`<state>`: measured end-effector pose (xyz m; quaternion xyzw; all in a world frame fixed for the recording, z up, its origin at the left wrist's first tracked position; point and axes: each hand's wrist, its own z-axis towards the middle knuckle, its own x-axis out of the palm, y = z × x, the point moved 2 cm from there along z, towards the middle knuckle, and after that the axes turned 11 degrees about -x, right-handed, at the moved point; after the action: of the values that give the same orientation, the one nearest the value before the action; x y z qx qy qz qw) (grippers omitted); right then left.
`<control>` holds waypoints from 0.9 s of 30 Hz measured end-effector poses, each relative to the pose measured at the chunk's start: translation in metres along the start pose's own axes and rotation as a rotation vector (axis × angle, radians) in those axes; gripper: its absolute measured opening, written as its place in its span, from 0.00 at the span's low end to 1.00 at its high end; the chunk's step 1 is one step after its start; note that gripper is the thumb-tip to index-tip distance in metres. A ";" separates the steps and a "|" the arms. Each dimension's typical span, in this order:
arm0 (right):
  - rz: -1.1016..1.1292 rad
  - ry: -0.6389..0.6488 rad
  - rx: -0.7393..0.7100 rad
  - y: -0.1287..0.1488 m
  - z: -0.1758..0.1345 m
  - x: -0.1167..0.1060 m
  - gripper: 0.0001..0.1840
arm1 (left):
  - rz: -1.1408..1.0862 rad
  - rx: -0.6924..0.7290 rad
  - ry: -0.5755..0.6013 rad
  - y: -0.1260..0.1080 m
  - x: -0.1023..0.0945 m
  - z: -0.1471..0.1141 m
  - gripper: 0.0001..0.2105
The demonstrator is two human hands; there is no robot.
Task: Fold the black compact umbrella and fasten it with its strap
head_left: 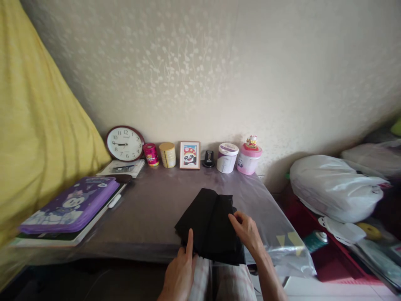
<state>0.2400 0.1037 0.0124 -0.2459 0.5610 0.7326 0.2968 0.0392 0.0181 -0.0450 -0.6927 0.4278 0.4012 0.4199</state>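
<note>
A piece of folded black cloth (208,223), perhaps a bag, hangs over the front edge of the table, with a crease running down its middle. My left hand (180,267) holds its near left corner; the index finger points up along the top and the other fingers are hidden beneath. On the right edge, my right hand (247,232) pinches the cloth between thumb and fingers. My knees in plaid trousers (233,282) show below it.
Along the wall stand a clock (125,143), several canisters (167,155) and a picture frame (189,155). A purple case (69,205) lies on a board at left. Right of the plastic-covered table (150,209) are a red box (332,259) and a white bag (335,188).
</note>
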 end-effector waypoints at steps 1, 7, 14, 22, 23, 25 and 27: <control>0.077 -0.022 -0.007 0.002 0.001 -0.001 0.17 | -0.002 0.000 -0.002 0.000 0.001 0.000 0.29; 0.641 -0.005 0.119 0.023 0.009 0.013 0.18 | -0.034 -0.001 0.004 0.003 0.005 0.003 0.28; 0.865 0.040 0.195 0.040 0.023 0.035 0.18 | -0.049 -0.002 -0.015 0.004 0.005 0.005 0.27; 0.921 0.015 0.136 0.066 0.041 0.066 0.17 | -0.065 -0.018 0.021 0.002 -0.002 0.004 0.26; 0.933 0.017 0.134 0.067 0.042 0.074 0.17 | -0.062 -0.019 0.028 0.002 -0.003 0.004 0.26; 0.924 0.013 0.122 0.065 0.045 0.088 0.17 | -0.053 -0.016 0.040 0.002 -0.004 0.004 0.26; 0.859 0.003 0.099 0.061 0.047 0.100 0.17 | -0.045 -0.015 0.043 0.002 -0.005 0.004 0.25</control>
<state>0.1251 0.1535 -0.0045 0.0234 0.6474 0.7614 -0.0242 0.0348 0.0223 -0.0418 -0.7136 0.4180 0.3797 0.4145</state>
